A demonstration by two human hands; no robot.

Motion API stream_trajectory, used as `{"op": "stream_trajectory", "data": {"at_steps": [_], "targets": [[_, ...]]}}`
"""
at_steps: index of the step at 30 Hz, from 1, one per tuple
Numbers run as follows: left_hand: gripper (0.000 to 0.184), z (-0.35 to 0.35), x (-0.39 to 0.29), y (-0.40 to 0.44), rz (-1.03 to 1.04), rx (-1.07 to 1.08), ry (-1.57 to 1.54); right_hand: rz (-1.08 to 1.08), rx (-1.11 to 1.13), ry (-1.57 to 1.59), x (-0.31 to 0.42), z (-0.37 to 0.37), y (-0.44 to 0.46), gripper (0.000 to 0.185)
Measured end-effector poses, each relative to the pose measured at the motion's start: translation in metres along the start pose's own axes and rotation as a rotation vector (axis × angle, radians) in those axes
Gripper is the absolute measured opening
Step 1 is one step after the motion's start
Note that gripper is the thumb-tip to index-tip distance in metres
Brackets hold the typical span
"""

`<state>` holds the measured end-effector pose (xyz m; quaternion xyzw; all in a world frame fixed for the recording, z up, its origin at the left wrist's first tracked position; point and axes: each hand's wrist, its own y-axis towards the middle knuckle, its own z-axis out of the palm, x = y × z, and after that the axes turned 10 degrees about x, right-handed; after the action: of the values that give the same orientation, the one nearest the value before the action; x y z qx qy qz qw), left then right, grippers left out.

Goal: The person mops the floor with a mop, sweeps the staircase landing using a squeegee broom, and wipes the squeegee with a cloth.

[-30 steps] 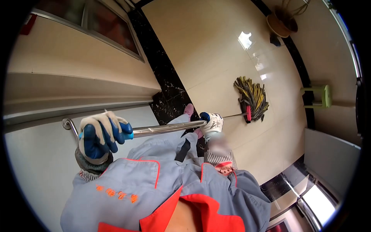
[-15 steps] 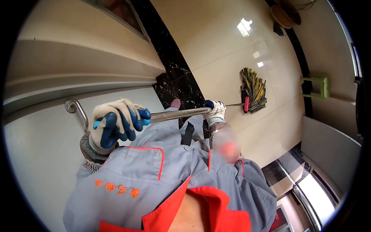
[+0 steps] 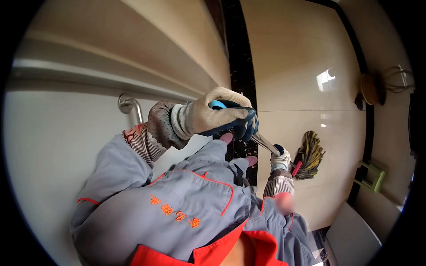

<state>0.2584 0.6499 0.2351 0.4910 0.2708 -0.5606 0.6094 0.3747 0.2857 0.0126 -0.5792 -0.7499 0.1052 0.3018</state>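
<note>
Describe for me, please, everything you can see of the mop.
The mop has a shiny, metal-looking handle with a light blue end, a pink clamp and dark grey and yellow cloth-like strips. It slants down, its strips fanned out on the tiled floor. The gloved left hand grips it at the blue end; the gloved right hand holds it lower down, hiding part of it.

The floor [image 3: 306, 84] is glossy cream tile with a dark border [image 3: 242, 57] along its left edge, where pink shoes [image 3: 251, 161] stand. The mop [image 3: 312, 156] splays midway across; a green stool [image 3: 377, 179] and a pot [image 3: 371, 89] stand along the right edge.
</note>
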Motion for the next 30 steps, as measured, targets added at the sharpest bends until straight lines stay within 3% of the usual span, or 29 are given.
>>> {"op": "stream_trajectory", "data": {"at_steps": [2, 3, 7, 10, 16, 30], "targets": [[0.019, 0.005, -0.005, 0.004, 0.014, 0.034, 0.015, 0.01, 0.015, 0.163, 0.014, -0.004, -0.001, 0.023], [0.038, 0.012, -0.02, 0.01, -0.017, 0.045, 0.033, 0.004, 0.004, 0.145, 0.018, -0.004, -0.005, 0.024], [0.043, 0.02, -0.02, 0.01, 0.095, 0.008, -0.061, 0.006, 0.113, 0.164, 0.024, -0.007, -0.011, 0.026], [0.042, 0.016, -0.016, 0.009, 0.101, 0.081, -0.04, -0.083, -0.04, 0.11, 0.017, 0.006, -0.014, 0.022], [0.027, 0.013, -0.016, 0.01, 0.104, 0.249, -0.085, -0.09, -0.052, 0.038, 0.03, -0.002, -0.029, 0.021], [0.019, 0.007, -0.007, -0.006, 0.07, 0.262, -0.078, -0.011, 0.031, -0.073, 0.016, 0.011, -0.025, 0.03]]}}
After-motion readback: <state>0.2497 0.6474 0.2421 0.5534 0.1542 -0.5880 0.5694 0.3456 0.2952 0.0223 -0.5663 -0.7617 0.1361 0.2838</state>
